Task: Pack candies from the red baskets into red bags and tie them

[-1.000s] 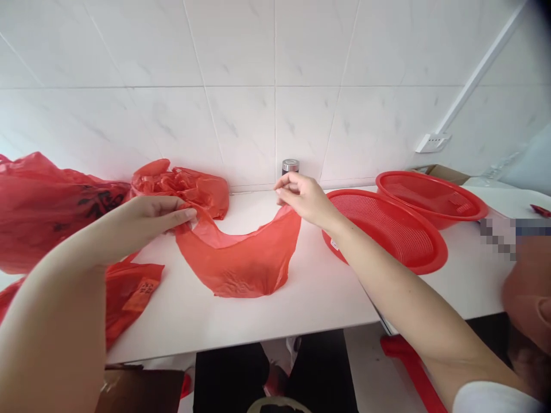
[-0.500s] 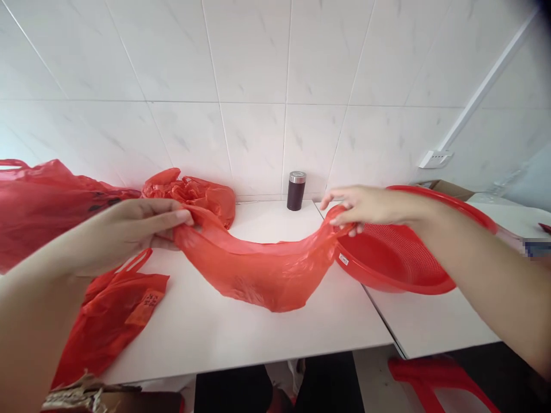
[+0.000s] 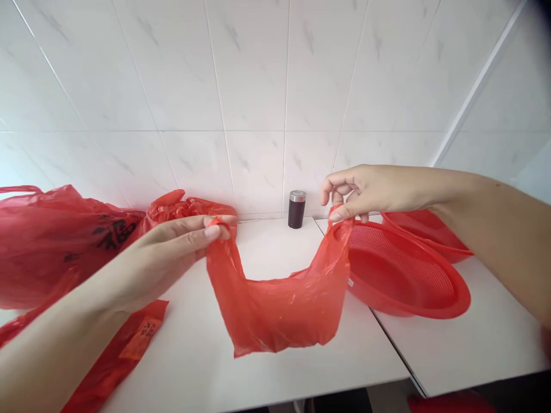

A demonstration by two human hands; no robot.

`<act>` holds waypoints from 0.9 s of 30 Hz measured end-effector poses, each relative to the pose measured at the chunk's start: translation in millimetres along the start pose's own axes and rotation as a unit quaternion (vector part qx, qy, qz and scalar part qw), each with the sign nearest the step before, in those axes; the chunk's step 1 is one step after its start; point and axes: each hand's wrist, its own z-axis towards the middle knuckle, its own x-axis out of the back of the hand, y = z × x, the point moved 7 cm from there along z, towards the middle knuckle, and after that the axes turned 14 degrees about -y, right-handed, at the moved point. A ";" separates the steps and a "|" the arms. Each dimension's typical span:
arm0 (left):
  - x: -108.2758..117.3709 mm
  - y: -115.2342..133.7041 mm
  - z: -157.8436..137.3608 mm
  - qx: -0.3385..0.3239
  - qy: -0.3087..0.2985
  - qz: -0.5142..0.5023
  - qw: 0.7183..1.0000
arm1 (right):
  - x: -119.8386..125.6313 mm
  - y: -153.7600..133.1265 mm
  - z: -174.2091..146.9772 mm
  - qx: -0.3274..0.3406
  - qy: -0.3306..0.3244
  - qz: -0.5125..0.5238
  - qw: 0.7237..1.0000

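Note:
A thin red plastic bag (image 3: 286, 312) hangs between my two hands above the white table, its top edge sagging in the middle. My left hand (image 3: 185, 244) pinches the bag's left handle between thumb and fingers. The right handle is gripped by my right hand (image 3: 350, 192), with the thumb pressed against it and the fingers curled. Below and right of my right hand, a red perforated plastic basket (image 3: 400, 269) rests on the table. Behind my left hand lies a crumpled bundle of red bags (image 3: 189, 207).
A large red bag with black print (image 3: 69, 241) sits at the left. Another flat red bag (image 3: 116, 361) lies under my left arm. A dark tumbler with a silver lid (image 3: 297, 210) stands by the tiled wall. A second red basket (image 3: 430, 229) is partly behind my right arm.
My hands have come a little closer together and risen relative to the table, and the bag hangs deeper with its handles upright. The camera view has tilted up.

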 end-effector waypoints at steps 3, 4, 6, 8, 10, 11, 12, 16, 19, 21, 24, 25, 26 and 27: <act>-20.2 3.2 16.5 -0.024 -0.054 -0.011 0.998 | -3.0 -29.9 10.7 0.065 0.021 0.024 0.997; -28.6 2.7 22.5 -0.015 -0.079 -0.004 0.997 | -10.1 -42.1 16.0 0.091 0.000 0.029 0.995; -46.7 0.1 33.7 0.015 -0.133 0.025 0.991 | -29.1 -66.4 27.4 0.137 -0.049 0.040 0.989; -62.3 -3.5 42.7 0.043 -0.172 0.055 0.983 | -46.7 -87.1 38.0 0.179 -0.065 0.060 0.980; -67.5 -6.4 50.2 0.054 -0.162 0.056 0.984 | -57.6 -98.8 46.6 0.215 -0.040 0.092 0.972; -65.8 -8.2 53.1 0.057 -0.142 0.043 0.987 | -59.4 -99.6 49.6 0.229 -0.010 0.105 0.968; -61.9 -10.5 55.2 0.060 -0.118 0.025 0.991 | -59.4 -96.7 51.9 0.239 0.026 0.112 0.964; -39.7 -25.2 56.0 0.088 -0.054 -0.037 0.994 | -68.7 -58.7 64.8 0.222 0.058 0.118 0.966; -33.2 -36.3 54.6 0.102 -0.076 -0.061 0.990 | -89.2 -35.6 68.0 0.205 0.006 0.171 0.964; -33.6 -38.9 54.2 0.091 -0.101 -0.075 0.988 | -95.5 -37.0 54.5 0.219 0.063 0.183 0.956; -37.1 -32.2 52.9 0.056 -0.141 -0.081 0.985 | -107.8 -61.8 20.9 0.265 0.157 0.102 0.946; -39.0 -27.6 51.9 0.043 -0.159 -0.065 0.984 | -112.9 -72.2 10.9 0.291 0.175 0.060 0.939; -41.2 -22.7 50.7 0.031 -0.178 -0.036 0.983 | -117.0 -80.0 3.3 0.317 0.191 0.025 0.929; -43.3 -18.5 49.5 0.023 -0.196 0.003 0.980 | -118.8 -82.9 -0.5 0.332 0.209 0.010 0.920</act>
